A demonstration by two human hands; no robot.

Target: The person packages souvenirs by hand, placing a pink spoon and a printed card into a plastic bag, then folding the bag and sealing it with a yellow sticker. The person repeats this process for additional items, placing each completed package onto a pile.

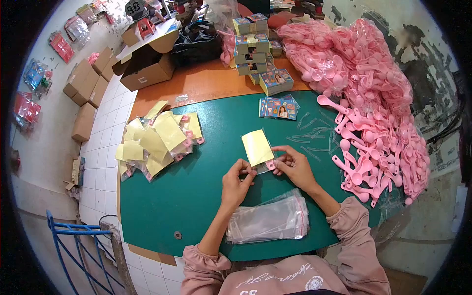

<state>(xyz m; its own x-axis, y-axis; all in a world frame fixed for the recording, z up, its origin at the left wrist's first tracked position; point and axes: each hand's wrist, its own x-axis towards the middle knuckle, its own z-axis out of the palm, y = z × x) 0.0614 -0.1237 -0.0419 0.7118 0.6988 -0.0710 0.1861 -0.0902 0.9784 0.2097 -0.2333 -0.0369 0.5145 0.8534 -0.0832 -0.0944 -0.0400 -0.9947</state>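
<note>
Between my hands is a clear plastic bag (267, 169) with a pale yellow card (256, 147) and a pink spoon inside; only the spoon's handle end (271, 164) shows below the card. My left hand (238, 183) pinches the bag's lower left corner. On the other side, my right hand (295, 168) grips its right edge beside the spoon handle. Just below my hands lies a stack of flat clear bags (268, 219). To the left is a pile of filled bags (160, 137) with yellow cards and pink spoon ends.
Loose pink spoons (371, 157) and bagged spoons (364, 59) are heaped at the right. Printed cards (279, 108) lie in front of banded card stacks (252, 46). Thin clear strips (309, 133) are scattered nearby. An open cardboard box (147, 71) stands far left.
</note>
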